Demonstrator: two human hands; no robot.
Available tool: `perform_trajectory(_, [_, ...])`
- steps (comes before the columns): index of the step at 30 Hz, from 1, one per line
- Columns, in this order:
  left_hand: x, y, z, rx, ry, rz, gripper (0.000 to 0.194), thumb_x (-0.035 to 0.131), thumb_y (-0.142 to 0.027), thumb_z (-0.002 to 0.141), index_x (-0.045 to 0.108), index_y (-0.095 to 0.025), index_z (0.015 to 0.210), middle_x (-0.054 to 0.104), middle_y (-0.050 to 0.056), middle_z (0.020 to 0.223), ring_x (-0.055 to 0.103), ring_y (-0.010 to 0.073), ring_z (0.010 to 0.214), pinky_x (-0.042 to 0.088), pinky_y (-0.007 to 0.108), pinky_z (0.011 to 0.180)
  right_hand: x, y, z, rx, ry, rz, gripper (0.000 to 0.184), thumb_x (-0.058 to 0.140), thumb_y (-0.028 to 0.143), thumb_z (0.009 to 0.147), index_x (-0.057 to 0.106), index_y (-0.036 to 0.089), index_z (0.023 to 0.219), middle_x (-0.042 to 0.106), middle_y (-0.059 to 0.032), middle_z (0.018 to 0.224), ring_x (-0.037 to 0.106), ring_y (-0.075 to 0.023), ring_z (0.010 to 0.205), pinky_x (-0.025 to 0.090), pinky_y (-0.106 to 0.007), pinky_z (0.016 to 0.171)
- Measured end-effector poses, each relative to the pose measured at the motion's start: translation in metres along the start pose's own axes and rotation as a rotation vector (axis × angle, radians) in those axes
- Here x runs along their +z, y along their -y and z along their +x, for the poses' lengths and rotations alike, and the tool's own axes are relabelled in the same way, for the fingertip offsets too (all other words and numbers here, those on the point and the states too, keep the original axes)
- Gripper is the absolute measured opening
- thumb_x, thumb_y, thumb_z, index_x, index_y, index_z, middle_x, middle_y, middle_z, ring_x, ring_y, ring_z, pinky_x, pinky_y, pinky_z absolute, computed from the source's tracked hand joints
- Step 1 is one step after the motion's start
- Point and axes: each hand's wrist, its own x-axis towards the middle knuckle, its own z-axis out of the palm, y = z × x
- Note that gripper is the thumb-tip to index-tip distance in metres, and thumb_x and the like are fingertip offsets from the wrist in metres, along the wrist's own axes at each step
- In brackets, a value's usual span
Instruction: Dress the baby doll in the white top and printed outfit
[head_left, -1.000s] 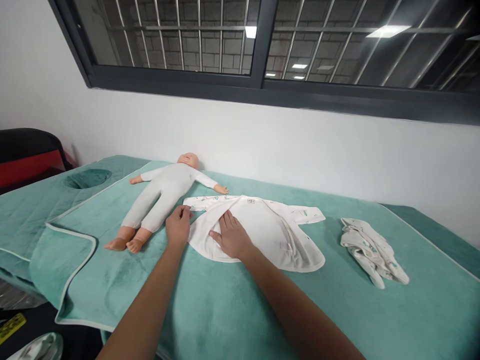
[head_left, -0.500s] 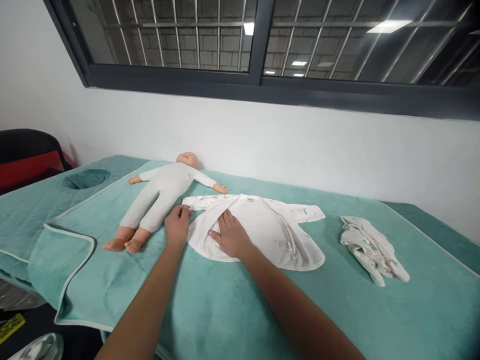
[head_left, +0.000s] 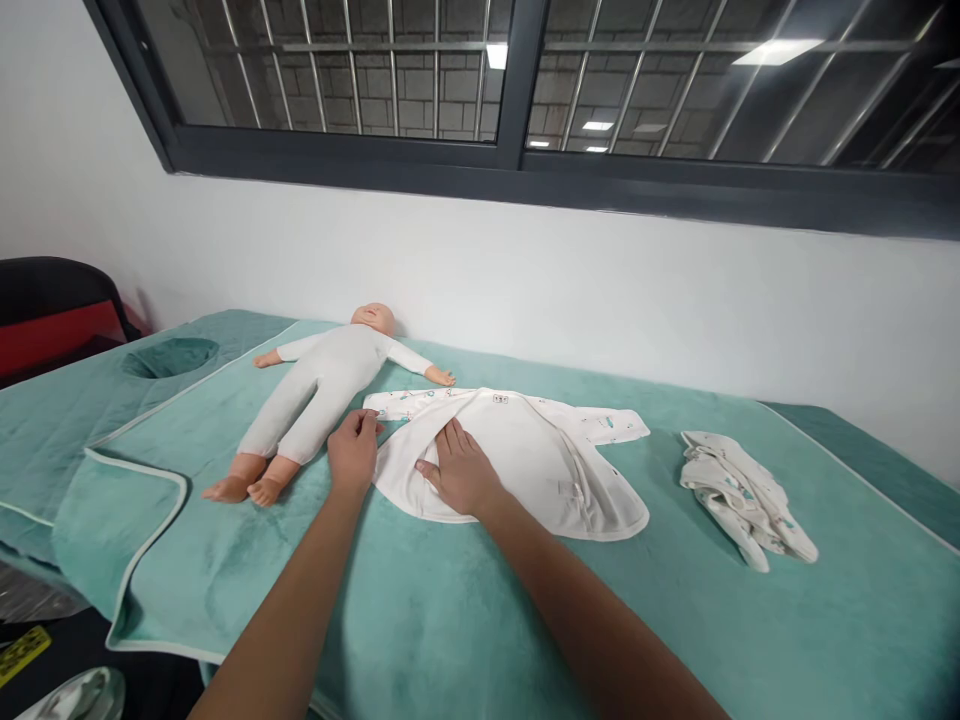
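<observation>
A white baby shirt (head_left: 525, 450) with small printed figures on its sleeves lies spread open, its plain inside facing up. My left hand (head_left: 352, 448) pinches the cuff end of the shirt's left sleeve (head_left: 409, 403). My right hand (head_left: 463, 468) rests flat on the shirt's left front panel, fingers stretched and thumb apart. Just left of the shirt, a baby doll (head_left: 334, 375) in a white cloth body lies on its back, head toward the wall. Its near hand lies close to the sleeve.
A crumpled printed baby garment (head_left: 746, 495) lies to the right on the green bed cover (head_left: 450, 620). The bed has a round face hole (head_left: 172, 357) at far left. A white wall with a barred window (head_left: 337, 70) stands behind; a black and red chair (head_left: 60, 315) is at left.
Both hands keep their places on the shirt. Only a slight shift of the camera shows.
</observation>
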Motion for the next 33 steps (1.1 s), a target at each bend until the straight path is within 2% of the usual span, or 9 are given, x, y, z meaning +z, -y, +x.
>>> perform_trajectory(10, [0.0009,0.0036,0.0009,0.005,0.0,0.005,0.029,0.046,-0.039,0.085,0.066,-0.019,0.082,0.071,0.003,0.075,0.064,0.0219,0.078,0.045,0.032,0.077,-0.0009,0.0008,0.0,0.015,0.029,0.005,0.078,0.024,0.057,0.098,0.028,-0.002,0.149,0.027,-0.0239,0.156,0.021,-0.0325,0.147,0.026,-0.045,0.117])
perform_trajectory(27, [0.0003,0.0011,0.0005,-0.001,-0.001,-0.009,0.027,0.047,-0.038,0.084,0.065,-0.02,0.079,0.071,0.002,0.073,0.064,0.0217,0.077,0.046,0.032,0.076,-0.0008,0.0031,-0.0002,0.053,-0.006,-0.016,0.068,0.03,0.052,0.098,0.033,0.007,0.15,0.033,-0.0196,0.155,0.024,-0.0275,0.147,0.028,-0.044,0.115])
perform_trajectory(33, [-0.0006,-0.0006,-0.0007,-0.009,0.001,-0.009,0.027,0.047,-0.038,0.084,0.066,-0.02,0.079,0.071,0.003,0.074,0.064,0.0222,0.076,0.046,0.033,0.077,0.001,0.0025,-0.0005,0.054,-0.025,0.002,0.07,0.027,0.054,0.098,0.034,0.006,0.149,0.033,-0.0191,0.155,0.026,-0.0275,0.146,0.027,-0.044,0.115])
